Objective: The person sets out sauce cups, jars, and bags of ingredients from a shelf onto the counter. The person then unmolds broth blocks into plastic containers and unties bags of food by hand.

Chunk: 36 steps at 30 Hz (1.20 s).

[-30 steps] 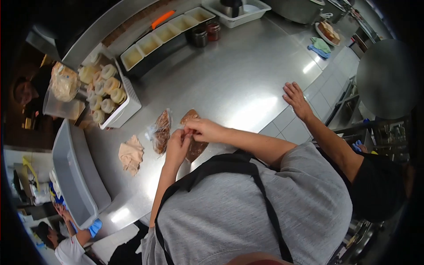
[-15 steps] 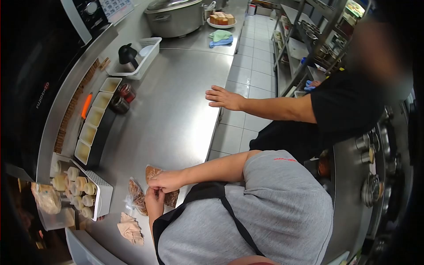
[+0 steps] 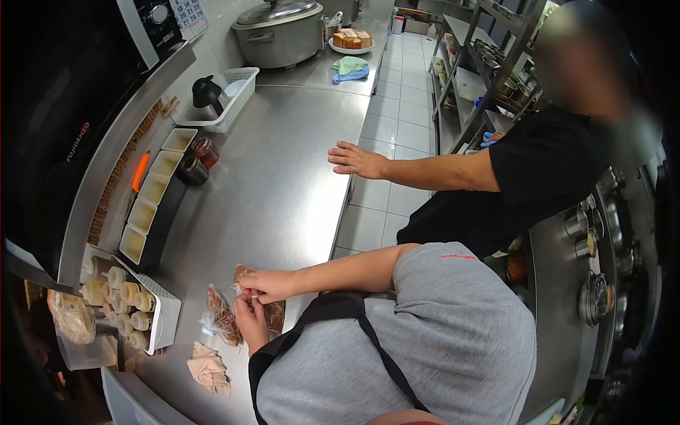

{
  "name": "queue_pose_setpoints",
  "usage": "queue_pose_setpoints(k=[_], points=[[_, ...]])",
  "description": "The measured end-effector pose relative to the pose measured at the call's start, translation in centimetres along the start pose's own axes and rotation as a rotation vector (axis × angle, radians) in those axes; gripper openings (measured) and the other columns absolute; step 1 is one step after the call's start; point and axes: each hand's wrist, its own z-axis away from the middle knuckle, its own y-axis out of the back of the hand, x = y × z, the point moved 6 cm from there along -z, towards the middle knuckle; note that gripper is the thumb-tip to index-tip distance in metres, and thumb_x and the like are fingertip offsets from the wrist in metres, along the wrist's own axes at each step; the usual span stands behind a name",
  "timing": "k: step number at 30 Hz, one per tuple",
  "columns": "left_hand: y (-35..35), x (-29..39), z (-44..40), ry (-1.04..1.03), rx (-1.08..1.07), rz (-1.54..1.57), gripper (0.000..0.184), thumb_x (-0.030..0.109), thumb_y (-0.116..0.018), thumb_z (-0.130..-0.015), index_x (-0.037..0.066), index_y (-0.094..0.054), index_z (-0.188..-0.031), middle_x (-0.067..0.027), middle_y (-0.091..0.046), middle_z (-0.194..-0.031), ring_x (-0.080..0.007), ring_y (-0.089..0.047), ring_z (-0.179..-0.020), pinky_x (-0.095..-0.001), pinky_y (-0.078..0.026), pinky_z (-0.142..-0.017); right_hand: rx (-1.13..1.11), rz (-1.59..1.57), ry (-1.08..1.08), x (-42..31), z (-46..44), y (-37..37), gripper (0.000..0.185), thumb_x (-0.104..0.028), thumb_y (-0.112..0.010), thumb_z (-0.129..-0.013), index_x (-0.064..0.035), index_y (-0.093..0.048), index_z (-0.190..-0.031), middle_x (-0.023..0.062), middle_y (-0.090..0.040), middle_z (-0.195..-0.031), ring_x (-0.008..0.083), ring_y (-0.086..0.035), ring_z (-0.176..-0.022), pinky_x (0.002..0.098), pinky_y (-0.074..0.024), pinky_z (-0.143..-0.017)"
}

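Note:
My right hand (image 3: 270, 285) and my left hand (image 3: 251, 319) are close together over the steel counter, fingers pinched on clear plastic. The plastic seems to be the neck of a bag of brown food (image 3: 275, 316), partly hidden under my hands. Brown contents also show just beyond my right fingers; whether they belong to the same bag I cannot tell. Beside my left hand lies another clear bag (image 3: 224, 316) with brown food inside, its gathered end pointing toward the wall side. A crumpled beige cloth (image 3: 208, 368) rests nearby.
A co-worker's hand (image 3: 358, 160) rests at the edge of the steel counter (image 3: 262, 191). Along the wall stand a white basket of squeeze bottles (image 3: 164, 319), a row of cream containers (image 3: 153, 188), two jars (image 3: 193, 170) and a basket with a flask (image 3: 207, 98). Bread (image 3: 352, 40) sits farther off.
My hands have shifted slightly on the plastic, and more of it shows between my fingers. The bag beside them and the co-worker's hand stay in place. The view has tilted a little.

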Motion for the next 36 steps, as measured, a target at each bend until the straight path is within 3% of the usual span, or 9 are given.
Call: queue_pose_setpoints(k=[3, 7, 8, 12, 19, 22, 25, 29, 36], points=[[-0.1, -0.1, 0.0, -0.039, 0.022, -0.066, 0.015, 0.005, -0.056, -0.083, -0.002, -0.053, -0.096, -0.0165, -0.054, -0.089, -0.0323, -0.056, -0.081, -0.0376, -0.045, -0.071, 0.025, -0.003, 0.136, 0.4, -0.5, -0.3, 0.016, -0.006, -0.062, -0.074, -0.0039, -0.051, -0.086, 0.0118, -0.056, -0.083, 0.0254, -0.058, -0.077, 0.0349, -0.0463, -0.066], [0.0, -0.5, -0.4, 0.037, 0.145, 0.037, 0.017, 0.012, -0.061, -0.084, 0.0, -0.055, -0.094, -0.0145, -0.056, -0.081, -0.0272, -0.057, -0.073, -0.0359, -0.046, -0.065, 0.042, -0.014, -0.027, 1.1, -1.1, 0.4, 0.016, -0.01, -0.062, -0.076, -0.0047, -0.052, -0.086, 0.0075, -0.056, -0.077, 0.0174, -0.055, -0.071, 0.0312, -0.0457, -0.066], [0.6, 0.7, -0.8, 0.034, 0.162, -0.044, 0.016, 0.014, -0.061, -0.085, 0.001, -0.056, -0.092, -0.0143, -0.055, -0.081, -0.027, -0.057, -0.072, -0.0356, -0.046, -0.064, 0.054, -0.067, -0.084, 1.5, -1.3, 0.7, 0.022, -0.012, -0.063, -0.069, -0.0039, -0.05, -0.084, 0.0125, -0.052, -0.078, 0.027, -0.052, -0.068, 0.0361, -0.0433, -0.06], [1.8, 2.0, -1.6, 0.064, 0.198, 0.029, 0.012, 0.007, -0.059, -0.081, 0.001, -0.055, -0.092, -0.0154, -0.055, -0.085, -0.0302, -0.058, -0.075, -0.0364, -0.046, -0.066, 0.009, -0.194, -0.194, 2.4, -2.4, 1.0, 0.02, -0.008, -0.062, -0.074, -0.0032, -0.049, -0.089, 0.0067, -0.055, -0.073, 0.0149, -0.054, -0.066, 0.029, -0.0455, -0.061], [4.1, -1.5, -1.4, 0.123, 0.338, 0.064, 0.01, 0.002, -0.057, -0.08, 0.0, -0.055, -0.09, -0.0129, -0.055, -0.083, -0.0263, -0.057, -0.074, -0.0328, -0.045, -0.065, -0.319, -0.445, -0.128, -1.1, -2.4, 0.3, 0.022, 0.003, -0.056, -0.077, -0.0044, -0.047, -0.096, -0.0006, -0.048, -0.086, 0.0058, -0.048, -0.082, 0.0214, -0.0446, -0.067], [5.6, 0.3, -0.6, 0.138, 0.394, 0.144, 0.014, -0.003, -0.056, -0.077, 0.0, -0.056, -0.09, -0.012, -0.056, -0.085, -0.0236, -0.056, -0.073, -0.0315, -0.044, -0.063, -0.285, -0.446, -0.242, -1.6, -2.4, 0.2, 0.022, 0.004, -0.056, -0.078, -0.0052, -0.047, -0.096, -0.0013, -0.047, -0.089, 0.005, -0.047, -0.085, 0.02, -0.0447, -0.068], [7.9, 3.4, 0.6, 0.052, 0.745, 0.163, 0.016, -0.003, -0.061, -0.073, 0.001, -0.058, -0.088, -0.0124, -0.056, -0.086, -0.0234, -0.057, -0.074, -0.0306, -0.046, -0.064, -0.257, -0.397, -0.242, -1.2, -2.6, 0.4, 0.022, 0.003, -0.056, -0.078, -0.0048, -0.047, -0.096, -0.0013, -0.048, -0.087, 0.0049, -0.049, -0.081, 0.0189, -0.0447, -0.068], [7.0, 6.4, 0.8, -0.213, 0.419, -0.091, 0.012, 0.0, -0.064, -0.075, 0.001, -0.06, -0.086, -0.0097, -0.058, -0.086, -0.0227, -0.059, -0.077, -0.0304, -0.048, -0.065, -0.212, -0.292, -0.136, -1.5, -2.5, 0.8, 0.021, 0.002, -0.058, -0.076, -0.0038, -0.048, -0.092, 0.0005, -0.051, -0.084, 0.007, -0.051, -0.075, 0.0207, -0.0456, -0.065], [4.2, 2.5, 0.9, 0.049, 0.188, 0.109, 0.013, 0.002, -0.065, -0.078, 0.001, -0.062, -0.091, -0.008, -0.06, -0.085, -0.0197, -0.06, -0.079, -0.0276, -0.048, -0.069, -0.157, -0.278, -0.095, -0.8, -2.0, 0.6, 0.019, 0.0, -0.061, -0.074, -0.0031, -0.048, -0.088, 0.002, -0.053, -0.079, 0.0097, -0.052, -0.072, 0.0231, -0.0462, -0.061]])
